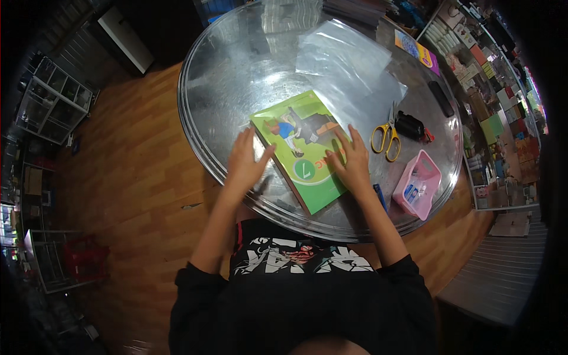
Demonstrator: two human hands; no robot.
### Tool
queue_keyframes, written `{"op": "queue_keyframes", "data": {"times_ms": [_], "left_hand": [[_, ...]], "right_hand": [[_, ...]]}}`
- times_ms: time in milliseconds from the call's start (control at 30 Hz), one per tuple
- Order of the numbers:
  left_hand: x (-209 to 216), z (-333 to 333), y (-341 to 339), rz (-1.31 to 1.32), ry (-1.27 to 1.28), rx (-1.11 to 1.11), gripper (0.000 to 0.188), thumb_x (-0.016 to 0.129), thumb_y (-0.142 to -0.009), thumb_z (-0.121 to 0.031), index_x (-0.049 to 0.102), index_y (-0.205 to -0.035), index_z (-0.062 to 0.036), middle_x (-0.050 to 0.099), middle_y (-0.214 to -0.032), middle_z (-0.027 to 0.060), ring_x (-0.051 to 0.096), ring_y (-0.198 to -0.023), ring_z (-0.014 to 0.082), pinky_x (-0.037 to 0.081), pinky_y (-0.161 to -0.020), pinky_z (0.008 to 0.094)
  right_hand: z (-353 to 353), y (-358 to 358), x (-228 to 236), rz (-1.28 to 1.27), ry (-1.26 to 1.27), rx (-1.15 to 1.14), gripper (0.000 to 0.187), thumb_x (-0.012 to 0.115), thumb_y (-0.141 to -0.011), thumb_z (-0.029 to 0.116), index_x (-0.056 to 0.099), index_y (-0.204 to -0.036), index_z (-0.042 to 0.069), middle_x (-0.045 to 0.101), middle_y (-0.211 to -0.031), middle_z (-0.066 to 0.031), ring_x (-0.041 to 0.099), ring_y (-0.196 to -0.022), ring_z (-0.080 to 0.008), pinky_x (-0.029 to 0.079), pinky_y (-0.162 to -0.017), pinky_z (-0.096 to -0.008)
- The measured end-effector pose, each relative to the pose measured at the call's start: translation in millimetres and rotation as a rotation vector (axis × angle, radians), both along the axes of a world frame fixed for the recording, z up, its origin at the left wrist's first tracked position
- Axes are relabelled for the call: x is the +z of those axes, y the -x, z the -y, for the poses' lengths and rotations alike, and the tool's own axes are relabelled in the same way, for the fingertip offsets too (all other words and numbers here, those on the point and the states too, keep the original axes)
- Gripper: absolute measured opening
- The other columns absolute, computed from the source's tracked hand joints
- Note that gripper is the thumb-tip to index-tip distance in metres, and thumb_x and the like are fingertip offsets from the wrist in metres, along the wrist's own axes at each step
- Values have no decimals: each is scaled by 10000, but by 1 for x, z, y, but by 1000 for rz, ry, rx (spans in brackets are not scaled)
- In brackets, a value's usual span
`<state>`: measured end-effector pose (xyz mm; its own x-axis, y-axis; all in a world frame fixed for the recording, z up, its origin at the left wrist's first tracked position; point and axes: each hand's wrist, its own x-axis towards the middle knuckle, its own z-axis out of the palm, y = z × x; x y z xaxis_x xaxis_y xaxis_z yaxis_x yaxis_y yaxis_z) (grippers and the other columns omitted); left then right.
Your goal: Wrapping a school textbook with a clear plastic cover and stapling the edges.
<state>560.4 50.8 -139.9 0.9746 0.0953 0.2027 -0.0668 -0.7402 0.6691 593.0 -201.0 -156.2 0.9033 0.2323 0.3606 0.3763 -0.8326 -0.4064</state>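
A green book (305, 148) with an illustrated cover lies flat on the round metal table (228, 77), turned askew with its printing upside down to me. Its brown left side shows some thickness; whether it is one book or a stack I cannot tell. My left hand (245, 161) rests at that left side, fingers stretched along the edge and thumb apart. Across from it, my right hand (353, 163) lies over the book's right edge with its fingers spread on the cover. Neither hand grips anything. Just right of this hand are yellow-handled scissors (386, 139), blades pointing away from me.
Clear plastic sheets (349, 59) lie beyond the book. To the right are a black roll-shaped object (409, 126), a pink basket (419, 186) with small items, a blue pen-like object (380, 197) and a black case (441, 99). A colourful book (417, 50) sits at the far right edge.
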Motion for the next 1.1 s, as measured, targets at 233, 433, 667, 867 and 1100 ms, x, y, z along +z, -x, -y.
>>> {"op": "queue_keyframes", "data": {"times_ms": [233,433,667,867,1100], "left_hand": [[-35,22,18,-26,-251,75,716,559,-799,-364,273,-1288,74,223,-1358,269,191,-1276,391,239,-977,497],[-18,9,23,-45,-267,122,552,563,-797,-307,435,-1197,53,319,-1305,270,267,-1234,405,247,-988,460],[4,15,57,-115,115,74,391,605,-779,-255,577,-1033,41,461,-1189,237,395,-1148,348,310,-955,397],[20,16,53,-303,788,63,212,604,-800,-96,592,-962,39,596,-900,64,535,-703,61,425,-593,194],[30,23,58,-216,730,39,215,596,-794,-87,588,-970,36,605,-838,74,541,-714,113,418,-629,223]], "right_hand": [[-16,26,-15,-91,87,-18,558,549,-785,400,456,-1223,67,305,-1322,-246,253,-1231,-420,196,-995,-486],[-31,63,-1,-173,-226,-82,470,541,-820,337,490,-1182,42,337,-1303,-249,283,-1235,-371,206,-1003,-439],[9,99,30,-1271,-1093,-98,285,515,-867,238,579,-853,-39,596,-799,-123,594,-654,-151,473,-613,-231],[-9,121,33,-1411,-1454,-175,339,483,-885,226,509,-1035,-78,578,-979,-175,599,-857,-220,509,-700,-283],[-27,124,25,-1302,-1788,-269,255,496,-885,179,504,-1005,-45,565,-1024,-169,578,-937,-237,502,-764,-314]]}}
